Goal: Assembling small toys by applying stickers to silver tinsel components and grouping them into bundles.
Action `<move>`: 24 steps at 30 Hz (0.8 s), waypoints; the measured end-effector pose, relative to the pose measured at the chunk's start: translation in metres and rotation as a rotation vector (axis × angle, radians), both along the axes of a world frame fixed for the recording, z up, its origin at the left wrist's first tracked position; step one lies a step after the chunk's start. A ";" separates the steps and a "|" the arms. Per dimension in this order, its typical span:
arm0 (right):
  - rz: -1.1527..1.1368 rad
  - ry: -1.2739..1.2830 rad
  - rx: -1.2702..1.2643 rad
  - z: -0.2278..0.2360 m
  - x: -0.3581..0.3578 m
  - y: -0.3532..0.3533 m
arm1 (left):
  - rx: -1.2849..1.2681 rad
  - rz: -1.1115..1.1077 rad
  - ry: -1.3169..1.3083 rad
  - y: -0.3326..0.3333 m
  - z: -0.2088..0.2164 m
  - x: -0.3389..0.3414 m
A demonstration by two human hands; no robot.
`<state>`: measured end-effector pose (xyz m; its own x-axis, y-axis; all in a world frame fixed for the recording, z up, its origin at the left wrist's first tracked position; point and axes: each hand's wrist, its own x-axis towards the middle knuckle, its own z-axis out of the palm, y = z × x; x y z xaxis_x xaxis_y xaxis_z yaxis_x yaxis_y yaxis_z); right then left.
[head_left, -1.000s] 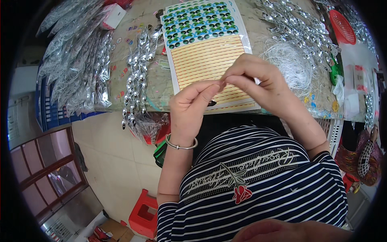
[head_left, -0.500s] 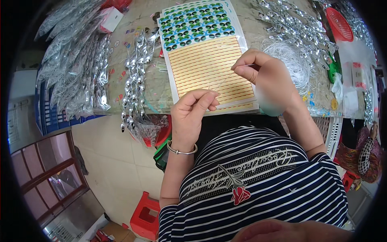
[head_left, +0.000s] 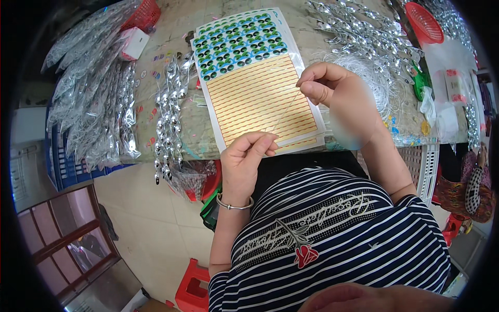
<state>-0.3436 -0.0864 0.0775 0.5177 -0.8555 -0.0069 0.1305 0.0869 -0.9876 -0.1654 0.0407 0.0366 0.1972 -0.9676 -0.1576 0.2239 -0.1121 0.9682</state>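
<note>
A thin, pale thread (head_left: pixel 283 115) stretches slantwise between my two hands. My left hand (head_left: pixel 247 156), low over the near edge of the sticker sheets, pinches one end between thumb and forefinger. Higher and to the right, my right hand (head_left: pixel 338 101) pinches the other end; part of it is blurred. Beneath lies a stack of sticker sheets (head_left: pixel 260 99), yellow with red wavy lines on the near part and rows of green and blue eye-like ovals on the far part. A tangle of white thread (head_left: pixel 371 78) lies beside my right hand.
Strings of shiny silver pieces (head_left: pixel 169 109) hang over the table edge. Clear-wrapped silver bundles (head_left: pixel 99 99) are piled at the left. More silver strings (head_left: pixel 364 31) and a red basket (head_left: pixel 423 23) are at the far right. A red stool (head_left: pixel 193 286) stands on the floor.
The view has shifted slightly, so the table's contents appear moved a little left and down. Both hands keep their pinch on the thread, which stays stretched between them.
</note>
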 end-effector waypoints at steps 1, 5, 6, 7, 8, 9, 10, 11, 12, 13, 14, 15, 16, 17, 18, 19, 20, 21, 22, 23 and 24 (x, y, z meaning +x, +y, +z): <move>-0.002 -0.001 -0.001 0.000 0.000 0.000 | 0.011 -0.014 0.001 0.001 0.000 0.000; 0.037 -0.032 -0.003 0.001 0.003 -0.001 | 0.022 -0.038 0.009 0.000 -0.002 -0.001; 0.050 -0.079 0.023 0.001 0.005 -0.001 | 0.030 -0.037 0.005 0.000 -0.001 -0.001; 0.053 -0.076 0.026 0.001 0.006 -0.001 | 0.038 -0.034 0.002 0.000 0.001 -0.002; 0.064 -0.105 0.045 0.001 0.008 -0.001 | 0.042 -0.031 0.005 0.000 0.001 -0.003; 0.076 -0.136 0.065 0.001 0.008 -0.001 | 0.041 -0.032 0.018 0.000 0.001 -0.005; 0.083 -0.137 0.069 0.001 0.009 -0.001 | 0.039 -0.029 0.027 -0.001 0.002 -0.004; 0.113 -0.147 0.074 0.002 0.008 -0.001 | 0.043 -0.021 0.026 -0.002 0.003 -0.004; 0.142 -0.157 0.079 0.003 0.009 -0.001 | 0.039 -0.011 0.033 -0.004 0.005 -0.005; 0.149 -0.158 0.083 0.004 0.010 0.001 | 0.034 -0.003 0.041 -0.005 0.006 -0.005; 0.153 -0.039 0.027 0.005 0.010 0.004 | 0.038 0.003 0.041 -0.006 0.008 -0.004; 0.158 0.078 -0.029 0.005 0.011 0.007 | 0.023 0.009 0.050 -0.007 0.009 -0.003; 0.159 0.078 -0.027 0.003 0.012 0.010 | 0.008 0.011 0.059 -0.008 0.011 -0.002; 0.162 0.144 -0.185 -0.003 0.015 0.012 | 0.009 0.011 0.059 -0.009 0.013 -0.002; 0.163 0.210 -0.343 -0.006 0.016 0.014 | -0.006 0.006 0.036 -0.010 0.014 -0.003; 0.198 0.233 -0.403 -0.004 0.016 0.013 | -0.021 0.002 0.012 -0.011 0.015 -0.002; 0.199 0.233 -0.403 -0.005 0.017 0.014 | -0.020 0.004 0.012 -0.010 0.015 -0.001; 0.199 0.220 -0.443 -0.007 0.018 0.016 | -0.036 -0.011 0.003 -0.010 0.014 -0.001; 0.200 0.207 -0.484 -0.008 0.019 0.017 | -0.052 -0.025 -0.006 -0.009 0.014 -0.001; 0.202 0.207 -0.484 -0.007 0.019 0.018 | -0.052 -0.023 -0.005 -0.009 0.013 -0.001; 0.191 0.230 -0.527 -0.006 0.019 0.018 | -0.065 -0.029 -0.013 -0.009 0.013 -0.001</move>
